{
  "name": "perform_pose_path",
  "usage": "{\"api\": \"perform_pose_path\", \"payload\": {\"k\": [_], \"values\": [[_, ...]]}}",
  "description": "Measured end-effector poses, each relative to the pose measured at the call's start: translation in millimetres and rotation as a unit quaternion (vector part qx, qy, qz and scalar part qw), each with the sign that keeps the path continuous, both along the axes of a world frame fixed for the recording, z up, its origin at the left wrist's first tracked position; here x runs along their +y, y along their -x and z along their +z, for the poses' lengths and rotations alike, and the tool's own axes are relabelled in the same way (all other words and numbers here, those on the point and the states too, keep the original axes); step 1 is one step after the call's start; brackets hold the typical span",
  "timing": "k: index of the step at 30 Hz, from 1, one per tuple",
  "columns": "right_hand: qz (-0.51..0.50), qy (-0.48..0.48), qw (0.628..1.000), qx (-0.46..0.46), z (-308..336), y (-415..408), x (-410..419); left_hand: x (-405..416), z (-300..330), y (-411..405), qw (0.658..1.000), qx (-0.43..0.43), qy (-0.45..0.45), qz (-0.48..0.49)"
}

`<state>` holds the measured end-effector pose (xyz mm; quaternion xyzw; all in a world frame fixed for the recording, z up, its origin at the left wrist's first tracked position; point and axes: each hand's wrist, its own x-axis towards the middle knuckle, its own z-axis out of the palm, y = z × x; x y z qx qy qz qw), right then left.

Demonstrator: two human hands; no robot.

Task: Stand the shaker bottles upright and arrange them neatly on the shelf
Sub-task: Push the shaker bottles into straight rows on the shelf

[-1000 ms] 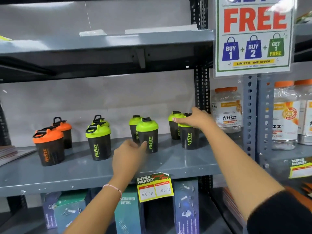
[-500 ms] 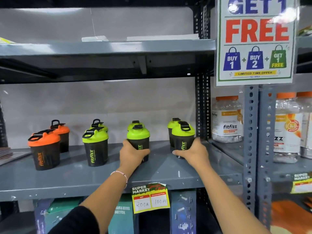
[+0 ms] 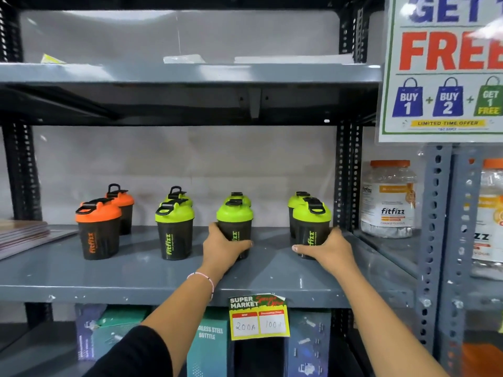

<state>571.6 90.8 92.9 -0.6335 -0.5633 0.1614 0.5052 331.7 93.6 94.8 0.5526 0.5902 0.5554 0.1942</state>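
- At the shelf [image 3: 81, 270] front edge: price tag [image 3: 258, 317] hangs below the lip, between my two forearms. Boxes sit on the level underneath.
- Left hand [image 3: 221, 248]: wrapped round the lower body of the third front shaker [image 3: 235, 227], thumb side left, fingers curling across the front. Closed on it, base on the shelf.
- Right hand [image 3: 326, 247]: wrapped round the lower body of the right front shaker [image 3: 311, 227], fingertips showing at its left base. Closed on it, base on the shelf.
- Hands apart, one shaker each, both directly ahead of the palms; neither hand needs to reach further.
- Key relation: both held shakers stand with long axis vertical, green lids up. Gap between them looks wider than the gap to the second front shaker [image 3: 175, 229]. Judgement: next move is a sideways slide to even the spacing; right hand is the one placed for it.
- Further left, front row: orange shaker [image 3: 98, 229], upright, untouched.
- Back row, just behind each front one: orange [image 3: 121, 202], then three green, largely hidden; upright as far as visible.
- Nothing lying on its side. Judgement: standing-up is done; only alignment remains.
- Far right, next bay: jar [image 3: 388, 198], not part of this.
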Motion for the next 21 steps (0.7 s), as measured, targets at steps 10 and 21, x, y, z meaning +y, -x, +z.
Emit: {"api": "perform_pose_path", "payload": {"k": [10, 21], "values": [[0.033, -0.155, 0.981, 0.111, -20.9, 80.0, -77.8, -70.2, -17.6, 96.6, 0.993, -0.062, -0.079, 0.054], [0.174, -0.003, 0.981, 0.079, -1.1, 294.2, 1.9, -21.9, 1.2, 286.5, 0.984, -0.077, -0.015, 0.163]]}}
